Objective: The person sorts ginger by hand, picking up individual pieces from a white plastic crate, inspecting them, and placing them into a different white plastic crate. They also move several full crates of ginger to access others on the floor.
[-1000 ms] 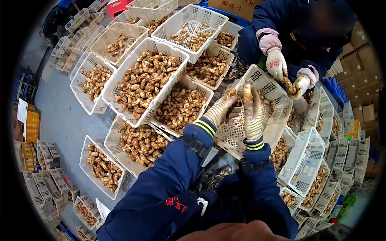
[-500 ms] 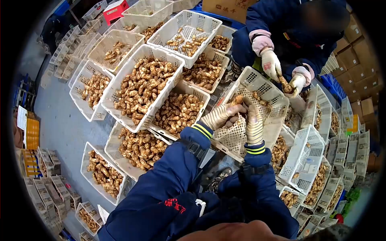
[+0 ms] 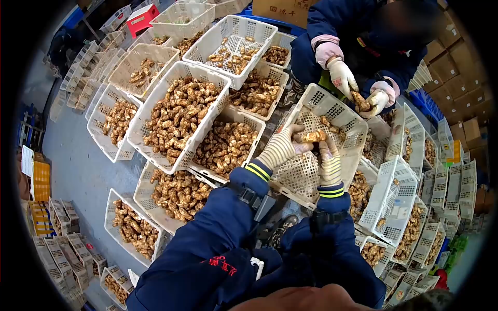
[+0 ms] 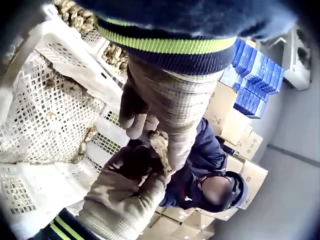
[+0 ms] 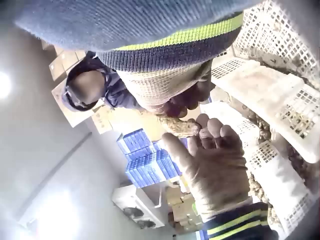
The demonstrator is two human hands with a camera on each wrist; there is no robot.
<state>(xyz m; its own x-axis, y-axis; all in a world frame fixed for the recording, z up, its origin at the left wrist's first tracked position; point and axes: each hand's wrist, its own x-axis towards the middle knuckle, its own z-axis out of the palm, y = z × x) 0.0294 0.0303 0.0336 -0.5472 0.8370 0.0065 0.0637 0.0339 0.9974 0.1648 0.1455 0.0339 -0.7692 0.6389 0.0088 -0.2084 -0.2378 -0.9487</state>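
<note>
A brown-and-white matsutake mushroom (image 3: 309,136) lies crosswise between my gloved hands, above a white crate (image 3: 358,136). My left hand (image 3: 282,147) pinches one end between thumb and fingers. At the other end my right hand (image 3: 330,161) holds it with curled fingers. From the left wrist, the mushroom (image 4: 160,150) appears between the left thumb and the right hand (image 4: 122,192). In the right wrist view its pale, streaked side (image 5: 177,126) shows beside the left hand (image 5: 215,165). Several mushrooms (image 3: 332,126) lie in the crate's far part.
Opposite, a person in white gloves (image 3: 342,78) handles another mushroom (image 3: 360,101). A heaped crate (image 3: 224,85) of mushrooms stands to my left, with more crates around it. White crates (image 3: 391,199) crowd the right side. Cardboard boxes (image 3: 451,72) are stacked at the far right.
My hands were apart over the crate, the right fingers stretched forward. They have come together, the right fingers curling in, and the mushroom has turned crosswise between them.
</note>
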